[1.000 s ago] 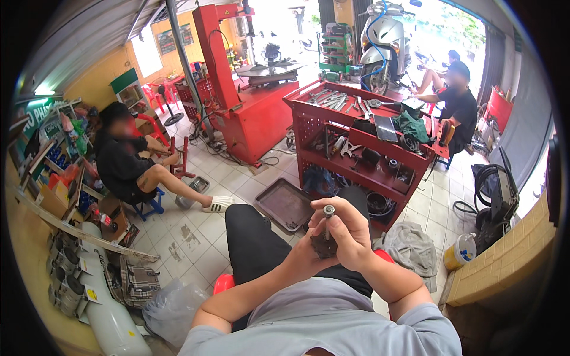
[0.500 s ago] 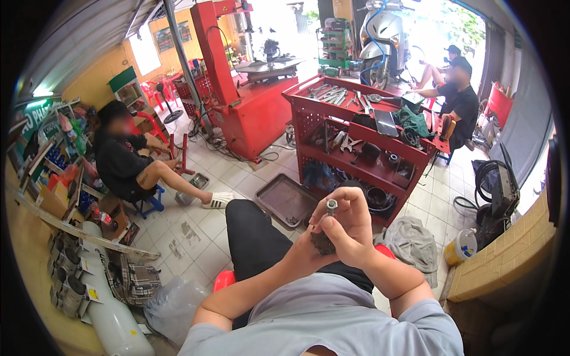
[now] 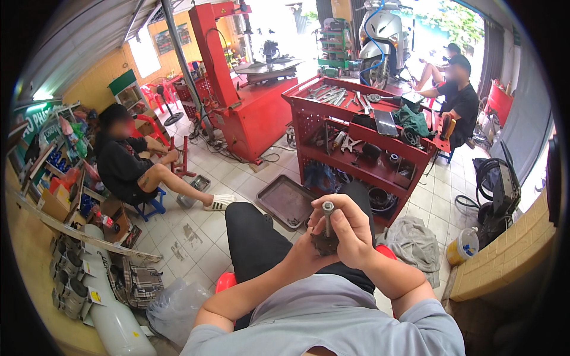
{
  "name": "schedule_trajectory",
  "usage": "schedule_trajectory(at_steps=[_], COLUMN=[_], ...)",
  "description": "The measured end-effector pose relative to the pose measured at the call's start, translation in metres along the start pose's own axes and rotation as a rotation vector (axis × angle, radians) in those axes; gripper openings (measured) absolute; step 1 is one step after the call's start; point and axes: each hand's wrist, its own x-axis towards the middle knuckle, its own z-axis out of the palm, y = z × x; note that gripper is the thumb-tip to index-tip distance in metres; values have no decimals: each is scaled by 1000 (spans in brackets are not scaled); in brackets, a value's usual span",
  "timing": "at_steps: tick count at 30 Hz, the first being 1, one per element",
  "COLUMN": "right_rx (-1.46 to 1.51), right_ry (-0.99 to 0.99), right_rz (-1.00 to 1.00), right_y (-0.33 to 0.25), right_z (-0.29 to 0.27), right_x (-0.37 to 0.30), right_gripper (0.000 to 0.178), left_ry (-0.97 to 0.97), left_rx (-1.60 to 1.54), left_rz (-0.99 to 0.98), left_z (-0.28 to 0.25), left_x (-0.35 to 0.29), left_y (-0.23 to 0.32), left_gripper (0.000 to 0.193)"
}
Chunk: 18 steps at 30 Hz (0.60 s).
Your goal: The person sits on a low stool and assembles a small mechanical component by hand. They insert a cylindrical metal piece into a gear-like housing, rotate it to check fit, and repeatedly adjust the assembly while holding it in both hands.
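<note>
In front of my lap, my left hand (image 3: pixel 303 254) is wrapped round a dark, greasy metal part (image 3: pixel 324 244) with a toothed-looking edge. My right hand (image 3: pixel 355 234) pinches a long steel bolt (image 3: pixel 328 215) between thumb and fingers, its round-topped head pointing up. The bolt's lower end meets the dark part; whether it sits in a hole cannot be made out. Both hands nearly touch, and my palms hide much of the part.
Ahead stands a red tool cart (image 3: pixel 362 148) with wrenches on top. A metal tray (image 3: pixel 286 200) lies on the tiled floor. One person (image 3: pixel 127 157) sits at the left, another (image 3: pixel 457 98) beyond the cart. Grey cloth (image 3: pixel 411 246) and a yellow-white bucket (image 3: pixel 462 248) are at right.
My right hand has tilted and shifted slightly left and down. More of the bolt's shank shows below its head, and my left hand keeps its hold on the dark part.
</note>
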Motion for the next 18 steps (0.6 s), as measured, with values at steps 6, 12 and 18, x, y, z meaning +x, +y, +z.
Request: schedule_trajectory(at_steps=[6,12,18], right_rx=[77,62,6], right_ry=[67,34,38], right_rz=[-100,-40,-51], right_y=[2,-3,0], right_z=[8,4,6], right_x=[-2,0,-2], right_gripper=[23,25,30], left_ry=[13,22,12], left_rx=[-31,-68,-12], left_rz=[25,16,16], left_z=[-1,1,-1], left_x=[3,2,2], left_y=[15,7,11], left_gripper=[62,60,62])
